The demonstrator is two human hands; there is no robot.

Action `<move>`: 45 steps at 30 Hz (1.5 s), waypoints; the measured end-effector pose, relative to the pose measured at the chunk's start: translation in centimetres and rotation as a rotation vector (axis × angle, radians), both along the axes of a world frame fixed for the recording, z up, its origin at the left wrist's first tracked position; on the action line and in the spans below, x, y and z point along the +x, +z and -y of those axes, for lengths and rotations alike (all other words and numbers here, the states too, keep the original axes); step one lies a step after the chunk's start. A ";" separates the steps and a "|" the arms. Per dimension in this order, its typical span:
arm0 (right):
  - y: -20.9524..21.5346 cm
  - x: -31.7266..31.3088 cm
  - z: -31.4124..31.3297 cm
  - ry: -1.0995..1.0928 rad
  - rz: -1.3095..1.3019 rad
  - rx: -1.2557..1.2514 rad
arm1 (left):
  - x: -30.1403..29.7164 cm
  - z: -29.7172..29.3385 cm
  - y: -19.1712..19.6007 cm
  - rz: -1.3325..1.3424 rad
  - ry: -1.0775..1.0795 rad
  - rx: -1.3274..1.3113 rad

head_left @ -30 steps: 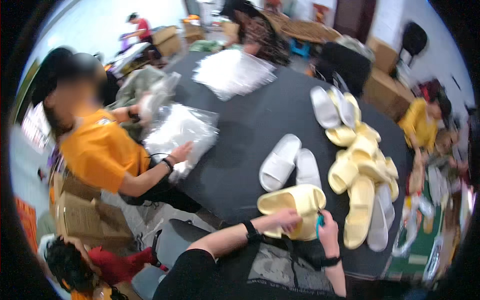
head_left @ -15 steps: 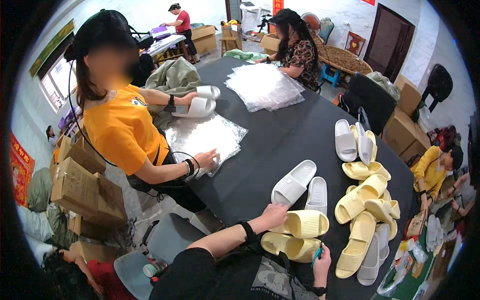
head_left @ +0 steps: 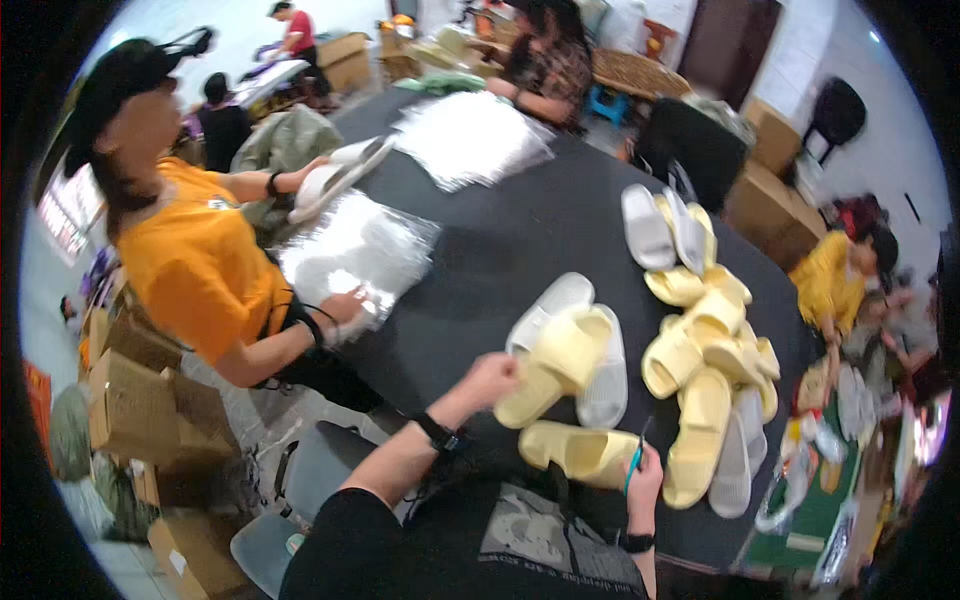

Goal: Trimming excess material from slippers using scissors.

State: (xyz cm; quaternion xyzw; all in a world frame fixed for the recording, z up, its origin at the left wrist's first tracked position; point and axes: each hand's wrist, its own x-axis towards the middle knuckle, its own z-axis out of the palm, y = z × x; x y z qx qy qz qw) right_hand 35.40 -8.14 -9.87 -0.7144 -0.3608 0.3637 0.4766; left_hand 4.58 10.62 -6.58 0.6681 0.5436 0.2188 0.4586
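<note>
**A:** What am I looking at from here?

**B:** My left hand (head_left: 490,380) is closed on the toe end of a pale yellow slipper (head_left: 555,362), which lies tilted across a pair of white slippers (head_left: 585,345) on the black table (head_left: 500,240). Half a second ago that yellow slipper lay flat beside its mate near the table edge; it has since been lifted away toward twelve o'clock.

**A:** And the right?

**B:** My right hand (head_left: 645,475) is wrapped around a thin teal tool (head_left: 634,458) (scissors or a pen, I can't tell which) and rests against the second yellow slipper (head_left: 580,450), which lies flat at the near edge, at about five o'clock from the first.

**A:** So the pair is split.

**B:** Yes, one in each hand's reach, apart. I'd judge the raised one is the slipper being worked on now.

**A:** Anything else nearby?

**B:** A heap of yellow and white slippers (head_left: 705,340) at three o'clock. At nine o'clock a person in an orange shirt (head_left: 200,270) presses a hand on a stack of clear plastic bags (head_left: 355,245) and holds a white slipper (head_left: 335,178) in the other.
</note>
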 end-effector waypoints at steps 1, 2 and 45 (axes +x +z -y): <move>-0.6 0.9 0.0 -0.048 0.001 -0.032 | -0.8 -0.2 -0.2 0.112 0.100 0.146; 1.8 0.3 -0.7 -0.088 -0.051 -0.132 | -1.8 0.0 1.7 0.107 0.175 0.150; 5.3 -1.2 0.6 -0.394 -0.790 0.354 | 11.6 3.8 2.9 0.315 -0.359 -0.252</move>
